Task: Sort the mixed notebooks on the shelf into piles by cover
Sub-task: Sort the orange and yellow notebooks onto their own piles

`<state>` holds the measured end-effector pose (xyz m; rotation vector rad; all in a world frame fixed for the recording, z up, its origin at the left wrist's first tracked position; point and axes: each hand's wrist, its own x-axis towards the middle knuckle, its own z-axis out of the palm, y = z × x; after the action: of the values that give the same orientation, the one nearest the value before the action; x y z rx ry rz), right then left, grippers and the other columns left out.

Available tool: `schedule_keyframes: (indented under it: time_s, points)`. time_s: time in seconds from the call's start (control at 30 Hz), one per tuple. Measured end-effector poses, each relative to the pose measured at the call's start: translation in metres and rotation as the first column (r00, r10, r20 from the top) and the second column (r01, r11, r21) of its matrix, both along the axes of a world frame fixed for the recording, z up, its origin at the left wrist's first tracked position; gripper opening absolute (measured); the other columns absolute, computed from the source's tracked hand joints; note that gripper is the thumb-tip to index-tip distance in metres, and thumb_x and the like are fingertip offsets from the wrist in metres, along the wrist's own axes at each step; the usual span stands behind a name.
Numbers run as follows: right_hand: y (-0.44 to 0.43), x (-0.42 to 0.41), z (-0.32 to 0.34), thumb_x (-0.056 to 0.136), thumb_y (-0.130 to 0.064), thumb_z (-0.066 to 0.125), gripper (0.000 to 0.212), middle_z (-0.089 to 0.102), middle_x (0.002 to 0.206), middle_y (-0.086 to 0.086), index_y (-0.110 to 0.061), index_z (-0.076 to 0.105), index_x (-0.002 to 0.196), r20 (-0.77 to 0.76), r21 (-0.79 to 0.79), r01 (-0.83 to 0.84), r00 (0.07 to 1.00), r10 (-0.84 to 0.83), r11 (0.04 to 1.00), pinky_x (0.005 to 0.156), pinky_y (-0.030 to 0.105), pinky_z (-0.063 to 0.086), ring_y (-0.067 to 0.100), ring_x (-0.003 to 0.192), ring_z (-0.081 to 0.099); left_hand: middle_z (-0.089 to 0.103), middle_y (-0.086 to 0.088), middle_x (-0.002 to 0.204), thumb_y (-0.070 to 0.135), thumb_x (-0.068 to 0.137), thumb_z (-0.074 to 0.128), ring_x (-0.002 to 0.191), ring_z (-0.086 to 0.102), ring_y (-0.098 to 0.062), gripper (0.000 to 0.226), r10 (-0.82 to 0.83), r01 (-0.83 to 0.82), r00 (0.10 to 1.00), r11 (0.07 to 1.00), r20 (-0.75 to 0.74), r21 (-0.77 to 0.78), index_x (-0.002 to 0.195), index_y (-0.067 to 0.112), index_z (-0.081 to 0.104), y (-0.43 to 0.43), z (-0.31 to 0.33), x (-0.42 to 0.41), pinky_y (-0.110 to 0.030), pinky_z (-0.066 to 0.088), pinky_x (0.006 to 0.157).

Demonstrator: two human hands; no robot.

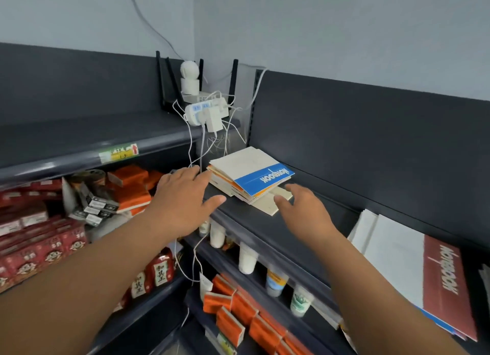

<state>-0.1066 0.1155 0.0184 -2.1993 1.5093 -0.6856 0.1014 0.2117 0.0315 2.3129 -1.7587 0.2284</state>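
1. Here, at the corner of the dark top shelf: a mixed stack of notebooks, cream covers mostly, orange edges showing lower down.
2. Topmost in that stack: a blue-and-white notebook, "NOTEBOOK" printed on the blue band, lying flat and turned at a slant.
3. Under the stack, poking out toward the front: a cream notebook, flat on the shelf.
4. Left hand: palm down, fingers spread wide, holding nothing; fingertips just beside the stack's left edge, contact impossible to tell.
5. Right hand: also spread and empty, fingers loosely curled, hovering at the stack's front right corner over the protruding cream cover; touching or not, cannot tell.
6. Farther right on the same shelf, well apart from the stack: a second pile, topped by a red-and-white notebook with the same lettering, a blue edge peeping out beneath.
7. Behind the stack in the corner: a white power strip crowded with plugs and thin white cables, a small white camera above it, black router antennas rising alongside.
8. Below and to the left: lower shelves with red drink cartons, orange packets, and white bottles hanging under the front lip.
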Motion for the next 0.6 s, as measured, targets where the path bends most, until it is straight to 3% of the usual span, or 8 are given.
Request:
schedule_keyframes:
  time_s: [0.17, 0.27, 0.47, 0.6]
  points:
    - [-0.061, 0.030, -0.007, 0.101, -0.042, 0.043, 0.054, 0.043, 0.151, 0.004, -0.017, 0.040, 0.149, -0.008, 0.065, 0.008, 1.000, -0.007, 0.998, 0.106, 0.038, 0.041, 0.025, 0.135, 0.044, 0.024, -0.006, 0.160, 0.065, 0.093, 0.032, 0.147, 0.021, -0.024, 0.073, 0.007, -0.007, 1.000, 1.000, 0.026, -0.008, 0.153, 0.024, 0.024, -0.057, 0.005, 0.035, -0.043, 0.020, 0.118]
    - [-0.097, 0.045, -0.010, 0.102, -0.041, 0.041, 0.053, 0.043, 0.150, 0.006, -0.018, 0.036, 0.150, -0.019, 0.096, 0.041, 0.999, -0.039, 0.995, 0.100, 0.036, 0.044, 0.024, 0.131, 0.048, 0.028, -0.007, 0.159, 0.065, 0.093, 0.033, 0.146, 0.023, -0.024, 0.074, 0.009, -0.008, 1.000, 1.000, 0.009, -0.023, 0.152, 0.021, 0.027, -0.097, 0.003, 0.054, -0.043, 0.021, 0.118]
    - [-0.138, 0.067, -0.029, 0.103, -0.038, 0.041, 0.050, 0.046, 0.146, 0.005, -0.018, 0.036, 0.149, -0.005, 0.214, 0.131, 0.991, -0.133, 0.968, 0.089, 0.036, 0.050, 0.022, 0.125, 0.052, 0.033, -0.005, 0.156, 0.062, 0.095, 0.033, 0.144, 0.027, -0.023, 0.072, -0.101, 0.102, 0.994, 0.994, -0.042, 0.031, 0.152, 0.019, 0.027, -0.173, -0.008, 0.078, -0.040, 0.023, 0.116]
    - [-0.158, 0.083, -0.038, 0.102, -0.037, 0.044, 0.045, 0.052, 0.137, 0.004, -0.016, 0.042, 0.142, 0.044, 0.268, 0.233, 0.966, -0.254, 0.935, 0.083, 0.034, 0.049, 0.021, 0.115, 0.056, 0.043, -0.004, 0.149, 0.061, 0.096, 0.033, 0.137, 0.039, -0.023, 0.072, -0.198, 0.201, 0.978, 0.978, -0.060, 0.058, 0.151, 0.015, 0.028, -0.228, -0.013, 0.094, -0.039, 0.033, 0.110]
